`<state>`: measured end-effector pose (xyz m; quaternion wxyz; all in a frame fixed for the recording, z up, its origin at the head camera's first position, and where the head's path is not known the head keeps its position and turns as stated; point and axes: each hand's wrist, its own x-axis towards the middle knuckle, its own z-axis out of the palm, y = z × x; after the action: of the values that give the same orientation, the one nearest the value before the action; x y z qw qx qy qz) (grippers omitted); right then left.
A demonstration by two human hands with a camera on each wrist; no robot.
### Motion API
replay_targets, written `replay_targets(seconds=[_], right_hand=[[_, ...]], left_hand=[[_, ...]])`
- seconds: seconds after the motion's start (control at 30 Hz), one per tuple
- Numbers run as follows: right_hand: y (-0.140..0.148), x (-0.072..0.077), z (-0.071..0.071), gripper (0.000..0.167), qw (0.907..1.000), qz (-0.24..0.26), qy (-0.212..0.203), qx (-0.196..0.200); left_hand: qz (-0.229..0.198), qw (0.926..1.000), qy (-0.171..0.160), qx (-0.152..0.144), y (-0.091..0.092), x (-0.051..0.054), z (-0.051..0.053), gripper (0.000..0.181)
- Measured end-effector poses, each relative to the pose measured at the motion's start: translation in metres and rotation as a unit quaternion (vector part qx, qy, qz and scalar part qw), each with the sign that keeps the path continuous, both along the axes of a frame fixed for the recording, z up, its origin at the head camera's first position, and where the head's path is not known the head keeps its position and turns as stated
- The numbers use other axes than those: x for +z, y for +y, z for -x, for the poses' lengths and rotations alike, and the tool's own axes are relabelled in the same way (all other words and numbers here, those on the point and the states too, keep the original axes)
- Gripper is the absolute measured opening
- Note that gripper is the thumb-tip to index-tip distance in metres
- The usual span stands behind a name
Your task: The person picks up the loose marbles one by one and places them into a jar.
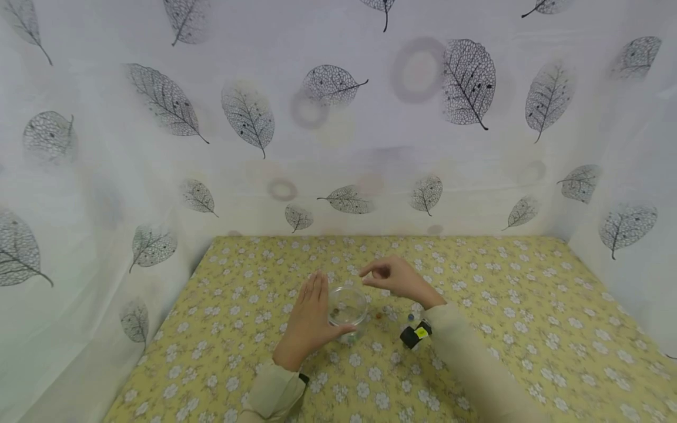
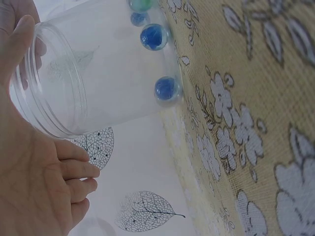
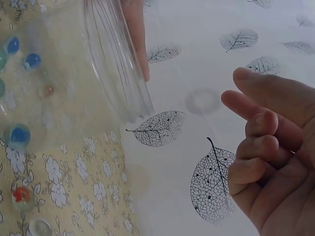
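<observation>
A clear, lidless plastic jar (image 1: 347,305) stands upright on the cloth. Several glass marbles lie at its bottom, among them a blue marble (image 2: 166,88) and a green marble (image 2: 141,4). My left hand (image 1: 309,320) rests against the jar's left side, fingers straight, thumb along its near side. To the right of the rim and above the cloth is my right hand (image 1: 396,279). Its thumb and forefinger tips come near each other with nothing seen between them; the other fingers are curled in. Outside the jar lie a red-orange marble (image 3: 22,198) and a clear marble (image 3: 40,227).
A yellow flowered cloth (image 1: 227,329) covers the table. A small bluish marble (image 1: 411,317) lies right of the jar, near the black camera (image 1: 415,335) on my right wrist. White leaf-print curtains (image 1: 349,135) stand behind and at both sides.
</observation>
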<state>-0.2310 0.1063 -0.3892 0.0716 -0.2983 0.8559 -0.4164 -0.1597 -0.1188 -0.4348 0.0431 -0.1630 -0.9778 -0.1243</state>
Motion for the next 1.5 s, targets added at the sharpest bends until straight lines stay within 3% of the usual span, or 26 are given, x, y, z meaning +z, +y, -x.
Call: replay_targets(seconds=[0.43,0.7,1.13,1.5], right_hand=[[0.026,0.000,0.006,0.020,0.9992,0.025,-0.014,-0.028],[0.038,0.005,-0.003,0.017,0.9994,0.013,-0.006,-0.032],[0.064,-0.033,0.000,0.025,0.9983,0.032,-0.049,-0.008],[0.076,-0.049,-0.006,0.025,0.9980,0.021,-0.060,0.000]], left_hand=[[-0.005,1.0000,-0.001,0.007,0.000,0.003,0.002,0.118],[-0.012,0.9999,0.000,0.006,0.000,0.002,0.003,0.117],[-0.002,1.0000,-0.001,0.005,0.000,0.001,0.002,0.118],[0.006,1.0000,0.001,0.005,0.001,0.000,0.001,0.118]])
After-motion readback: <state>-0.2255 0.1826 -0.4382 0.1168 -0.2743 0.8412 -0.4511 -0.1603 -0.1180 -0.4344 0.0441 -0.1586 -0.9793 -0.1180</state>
